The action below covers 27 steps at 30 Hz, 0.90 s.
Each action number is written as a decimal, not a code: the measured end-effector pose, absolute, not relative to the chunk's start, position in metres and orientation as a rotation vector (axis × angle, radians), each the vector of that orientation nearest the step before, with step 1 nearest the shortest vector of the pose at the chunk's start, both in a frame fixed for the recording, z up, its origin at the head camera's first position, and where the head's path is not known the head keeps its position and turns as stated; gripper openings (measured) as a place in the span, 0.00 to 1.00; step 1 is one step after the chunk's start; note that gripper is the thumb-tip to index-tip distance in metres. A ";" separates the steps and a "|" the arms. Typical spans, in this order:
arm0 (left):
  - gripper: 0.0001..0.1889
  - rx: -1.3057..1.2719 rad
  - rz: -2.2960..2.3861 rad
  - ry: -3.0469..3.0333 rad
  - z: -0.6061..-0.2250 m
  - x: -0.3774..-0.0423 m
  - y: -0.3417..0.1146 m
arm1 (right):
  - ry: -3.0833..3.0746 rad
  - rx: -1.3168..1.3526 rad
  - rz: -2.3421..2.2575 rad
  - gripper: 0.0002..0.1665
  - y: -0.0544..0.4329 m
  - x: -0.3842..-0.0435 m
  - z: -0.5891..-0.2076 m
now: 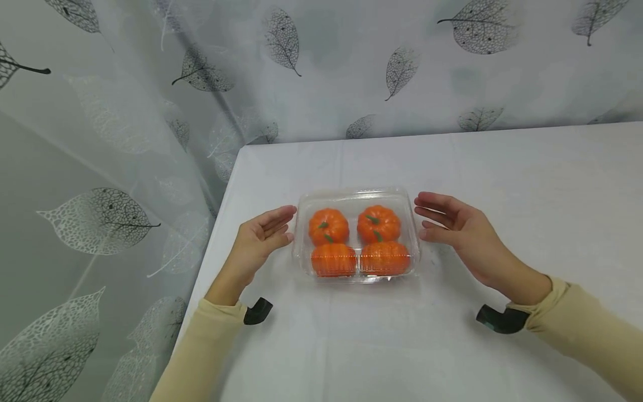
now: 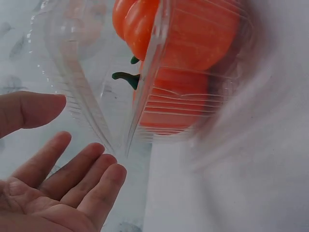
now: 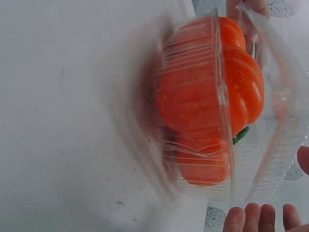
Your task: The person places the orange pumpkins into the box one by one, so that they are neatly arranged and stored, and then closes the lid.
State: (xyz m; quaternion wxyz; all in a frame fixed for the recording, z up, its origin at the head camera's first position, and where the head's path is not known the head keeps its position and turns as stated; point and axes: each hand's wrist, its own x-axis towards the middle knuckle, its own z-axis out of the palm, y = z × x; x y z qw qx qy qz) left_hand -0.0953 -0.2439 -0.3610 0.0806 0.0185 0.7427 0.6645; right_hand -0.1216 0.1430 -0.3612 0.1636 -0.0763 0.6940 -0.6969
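Observation:
A clear plastic clamshell box [image 1: 351, 194] sits on the white-covered table with several small orange pumpkins [image 1: 379, 224] inside, their stems green. In the left wrist view its lid [image 2: 79, 89] slants up from the base, leaving a wedge-shaped gap over the pumpkins. To the left of the box is my left hand [image 1: 253, 240], fingers extended and fingertips close to the side wall. On the other side my right hand [image 1: 467, 234] is held with spread, lightly bent fingers near the right wall. Neither hand grips anything.
The white tablecloth [image 1: 542, 206] stretches far to the right of the box. A pale curtain with leaf prints [image 1: 321, 100] hangs behind the table and along its left edge. Dark bands [image 1: 502, 319] sit at both sleeve cuffs.

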 end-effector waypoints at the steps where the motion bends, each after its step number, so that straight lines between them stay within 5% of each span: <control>1: 0.28 0.058 1.984 2.223 -0.362 -0.094 -0.244 | 1.989 -0.228 -1.976 0.38 0.143 -0.121 -0.362; 15: 0.34 0.049 2.068 2.173 -0.378 -0.078 -0.240 | 1.988 -0.255 -1.846 0.46 0.146 -0.109 -0.368; 27: 0.30 -0.095 1.935 2.149 -0.392 -0.065 -0.243 | 1.889 -0.238 -1.785 0.51 0.155 -0.102 -0.382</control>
